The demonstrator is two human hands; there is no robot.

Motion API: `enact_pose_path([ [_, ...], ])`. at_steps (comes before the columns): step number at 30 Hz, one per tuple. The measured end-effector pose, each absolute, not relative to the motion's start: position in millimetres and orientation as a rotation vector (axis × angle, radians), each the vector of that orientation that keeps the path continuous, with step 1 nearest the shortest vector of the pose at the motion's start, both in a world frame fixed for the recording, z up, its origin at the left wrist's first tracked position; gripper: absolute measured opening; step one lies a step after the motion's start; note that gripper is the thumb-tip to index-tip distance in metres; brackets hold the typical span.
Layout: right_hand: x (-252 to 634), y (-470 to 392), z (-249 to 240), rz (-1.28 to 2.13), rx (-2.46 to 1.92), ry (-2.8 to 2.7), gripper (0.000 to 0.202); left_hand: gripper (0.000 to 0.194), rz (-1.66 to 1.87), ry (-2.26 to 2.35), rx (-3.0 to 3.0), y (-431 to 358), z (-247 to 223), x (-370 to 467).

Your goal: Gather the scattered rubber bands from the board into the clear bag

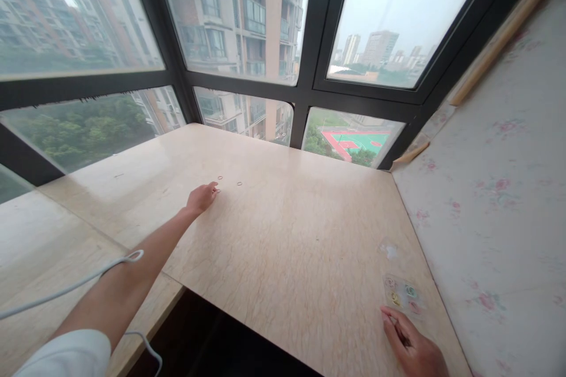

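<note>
- Three thin reddish rings can be seen on the pale tabletop (287, 230): one ring near the fingertips (218, 191), a far ring (220, 178) just past them, and an outer ring (239, 184) a bit to the right.
- The left hand (214, 188) is held low over the near ring with its fingers bunched. Contact looks likely, but whether it's actually gripped can't be told from here.
- Handling-wise, next to no weight should be expected. They look like little elastic bands, so probably soft and stretchy, though the material can't be confirmed.
- Not much breakage risk, I'd guess, but something that thin could easily be flicked or slid across a smooth top.
- Best taken by the rim, honestly: a light fingertip pinch on one side, maybe with a fingernail slipped under. If it's squeezed hard, it could be bent out of shape or pinged away.
- Over by the wall, a clear divided box (399, 276) is set down, with yellow, green, pink and dull brownish bits kept in separate sections. Too small to be made out properly.
- The right hand (385, 314) is parked just beside the box, fingers curled and tips nearly together; whether anything's pinched there can't be told.
- Just beyond the box, a see-through piece (389, 248) is laid flat, maybe a lid.
</note>
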State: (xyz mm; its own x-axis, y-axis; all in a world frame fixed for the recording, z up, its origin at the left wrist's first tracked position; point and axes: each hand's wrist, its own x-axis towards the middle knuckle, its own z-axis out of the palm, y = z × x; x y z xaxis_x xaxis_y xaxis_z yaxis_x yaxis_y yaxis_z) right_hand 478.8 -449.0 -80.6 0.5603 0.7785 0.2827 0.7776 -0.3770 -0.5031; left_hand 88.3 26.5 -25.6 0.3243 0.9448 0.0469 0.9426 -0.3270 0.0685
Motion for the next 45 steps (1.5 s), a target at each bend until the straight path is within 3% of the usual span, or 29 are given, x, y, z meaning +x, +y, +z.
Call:
enact_pose_path([
  [9,477.2,-447.7,-79.7,-0.030,-2.188,-1.248,0.045,0.028,-0.081,1.665,2.731,31.1,-15.9,99.9],
  [14,476.4,-447.8,-77.9,-0.037,-2.177,-1.244,0.046,0.031,-0.146,1.643,2.733,38.3,-11.7,102.9],
  [23,473.8,-446.4,-73.3,-0.020,-2.156,-1.222,0.048,0.024,-0.096,1.615,2.686,20.5,-7.7,116.2],
  [34,465.4,-445.1,-56.6,0.077,-2.131,-1.180,0.036,0.020,0.107,0.951,2.828,-76.6,-3.4,249.2],
  [45,466.9,-446.2,-55.5,0.204,-2.023,-1.064,0.030,0.024,0.305,0.194,2.667,-242.6,7.5,396.4],
])
